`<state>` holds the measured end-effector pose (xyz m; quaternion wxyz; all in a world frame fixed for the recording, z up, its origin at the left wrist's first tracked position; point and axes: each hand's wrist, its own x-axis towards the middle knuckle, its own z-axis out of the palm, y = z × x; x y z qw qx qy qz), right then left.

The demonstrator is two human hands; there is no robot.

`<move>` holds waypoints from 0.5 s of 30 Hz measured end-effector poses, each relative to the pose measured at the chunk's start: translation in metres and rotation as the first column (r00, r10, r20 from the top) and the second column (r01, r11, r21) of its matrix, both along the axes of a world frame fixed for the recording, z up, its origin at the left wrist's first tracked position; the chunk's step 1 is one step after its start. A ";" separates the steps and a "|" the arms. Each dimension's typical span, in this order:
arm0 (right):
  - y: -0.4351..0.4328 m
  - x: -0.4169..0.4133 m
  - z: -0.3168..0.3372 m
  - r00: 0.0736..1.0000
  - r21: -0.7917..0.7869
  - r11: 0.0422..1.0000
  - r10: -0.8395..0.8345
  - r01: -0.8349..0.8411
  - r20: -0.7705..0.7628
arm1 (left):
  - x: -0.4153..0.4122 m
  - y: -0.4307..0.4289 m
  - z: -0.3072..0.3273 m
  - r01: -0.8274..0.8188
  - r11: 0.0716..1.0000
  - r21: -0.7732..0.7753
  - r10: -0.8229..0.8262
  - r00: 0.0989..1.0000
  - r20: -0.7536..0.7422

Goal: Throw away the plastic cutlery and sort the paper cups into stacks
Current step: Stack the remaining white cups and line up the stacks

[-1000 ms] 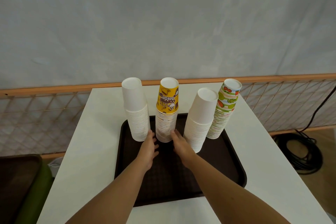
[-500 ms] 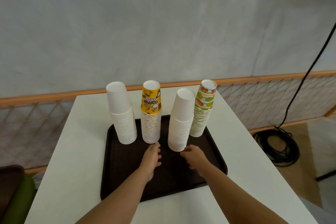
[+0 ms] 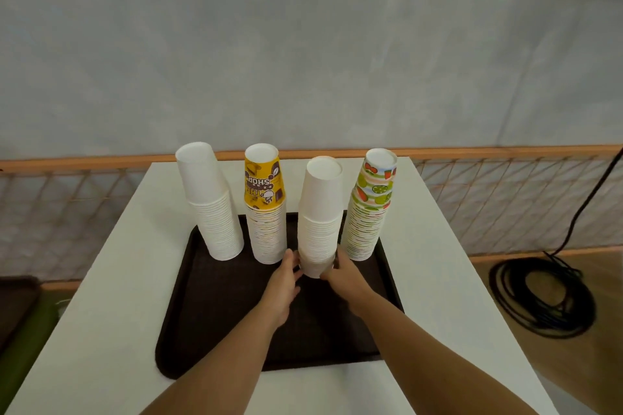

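White paper cup stack (image 3: 318,232), second from right, now clasped between left hand (image 3: 285,276) and right hand (image 3: 342,276). Gone from yellow printed stack (image 3: 266,229); likely final straightening.

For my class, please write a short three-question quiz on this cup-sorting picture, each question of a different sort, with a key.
1. True or false: the fruit-print stack stands on the dark tray.
2. Counting from the left, which stack do the left hand and right hand hold at its base? A) first B) third C) fourth
3. Fill in: the cups of the yellow stack stand mouth ____.
Key: 1 true; 2 B, the third stack; 3 down.
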<state>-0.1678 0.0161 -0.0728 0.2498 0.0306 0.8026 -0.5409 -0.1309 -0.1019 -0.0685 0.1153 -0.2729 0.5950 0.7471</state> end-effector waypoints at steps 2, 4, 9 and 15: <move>0.001 -0.005 0.000 1.000 -0.010 1.000 0.026 -0.026 -0.011 | -0.004 0.002 -0.001 -0.023 1.000 -0.002 0.023 1.000 -0.010; 0.001 -0.009 -0.001 0.999 -0.018 0.999 0.044 -0.044 -0.025 | -0.009 0.004 -0.002 -0.048 0.999 0.007 0.048 0.999 -0.018; 0.003 -0.017 0.000 0.999 -0.038 0.998 0.047 -0.048 -0.025 | -0.018 0.007 -0.005 -0.050 0.998 0.030 0.051 0.998 -0.033; 0.000 -0.025 -0.002 0.999 -0.005 1.000 0.031 -0.031 -0.024 | -0.026 0.005 -0.008 -0.040 0.998 0.042 0.040 0.999 -0.020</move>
